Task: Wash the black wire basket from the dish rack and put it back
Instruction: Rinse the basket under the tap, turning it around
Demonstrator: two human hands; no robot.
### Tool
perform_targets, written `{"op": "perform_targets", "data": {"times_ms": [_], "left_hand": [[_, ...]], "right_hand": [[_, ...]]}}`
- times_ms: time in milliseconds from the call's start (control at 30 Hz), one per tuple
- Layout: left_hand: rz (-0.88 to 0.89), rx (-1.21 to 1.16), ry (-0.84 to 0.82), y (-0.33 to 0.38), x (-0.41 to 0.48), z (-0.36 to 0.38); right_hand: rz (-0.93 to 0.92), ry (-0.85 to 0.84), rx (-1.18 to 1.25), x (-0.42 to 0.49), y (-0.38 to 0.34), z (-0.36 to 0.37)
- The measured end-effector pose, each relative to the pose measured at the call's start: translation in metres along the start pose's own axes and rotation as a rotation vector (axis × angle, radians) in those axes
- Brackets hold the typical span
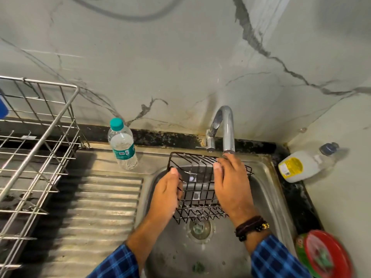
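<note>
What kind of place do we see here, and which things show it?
Most likely a home kitchen, at the washing-up spot. A steel sink with a ribbed drainboard sits under a curved tap, a wire dish rack stands beside it, and both hands hold a black wire basket over the drain.

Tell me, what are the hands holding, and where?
Both hold the black wire basket: left hand grips its left side, right hand its right side.

No lettering reads clearly (labels on the water bottle (122,144) blur).
</note>
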State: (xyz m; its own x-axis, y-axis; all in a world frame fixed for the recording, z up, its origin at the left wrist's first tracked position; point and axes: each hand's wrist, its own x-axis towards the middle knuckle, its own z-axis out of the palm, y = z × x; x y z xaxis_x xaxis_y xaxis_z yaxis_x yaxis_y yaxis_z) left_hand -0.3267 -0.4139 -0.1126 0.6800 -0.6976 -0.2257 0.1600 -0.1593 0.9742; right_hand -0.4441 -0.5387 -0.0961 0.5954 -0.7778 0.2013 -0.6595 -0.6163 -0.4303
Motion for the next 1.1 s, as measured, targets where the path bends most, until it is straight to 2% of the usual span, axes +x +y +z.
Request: {"op": "perform_targets", "data": {"times_ms": [100, 167, 333, 467, 533, 700, 833, 900, 1000, 1100], "left_hand": [[0.133, 0.014, 0.013, -0.009, 0.005, 0.011], [0.170, 0.000, 0.030, -0.010, 0.010, 0.017], [0.209, -0.037, 0.060, -0.019, 0.018, 0.021], [0.268, -0.037, 0.003, -0.025, 0.016, 0.011], [0.304, 0.031, -0.020, -0.025, 0.014, 0.009], [0.292, 0.083, -0.034, -0.034, 0.010, 0.001], [0.251, 0.054, -0.033, -0.038, 0.007, 0.000], [0.262, 0.056, -0.053, -0.038, 0.007, 0.001], [0.302, 0.081, -0.077, -0.036, 0.007, 0.005], [0.337, 0.081, -0.113, -0.037, 0.012, 0.017]], "right_hand": [[0.071, 0.104, 0.046, 0.001, 0.001, -0.001], [0.045, 0.110, 0.075, 0.004, -0.006, -0.003], [-0.043, -0.036, -0.042, 0.003, -0.029, -0.004], [-0.097, -0.109, -0.156, 0.009, -0.023, -0.014], [-0.070, -0.154, -0.063, 0.015, -0.017, -0.018], [-0.156, -0.245, 0.205, 0.024, 0.024, -0.016], [-0.185, -0.220, 0.124, 0.017, 0.031, -0.009], [-0.048, -0.193, 0.093, 0.018, 0.029, -0.009], [0.106, -0.332, 0.035, 0.021, 0.014, -0.014], [-0.025, -0.466, -0.015, 0.016, -0.025, -0.015]]}}
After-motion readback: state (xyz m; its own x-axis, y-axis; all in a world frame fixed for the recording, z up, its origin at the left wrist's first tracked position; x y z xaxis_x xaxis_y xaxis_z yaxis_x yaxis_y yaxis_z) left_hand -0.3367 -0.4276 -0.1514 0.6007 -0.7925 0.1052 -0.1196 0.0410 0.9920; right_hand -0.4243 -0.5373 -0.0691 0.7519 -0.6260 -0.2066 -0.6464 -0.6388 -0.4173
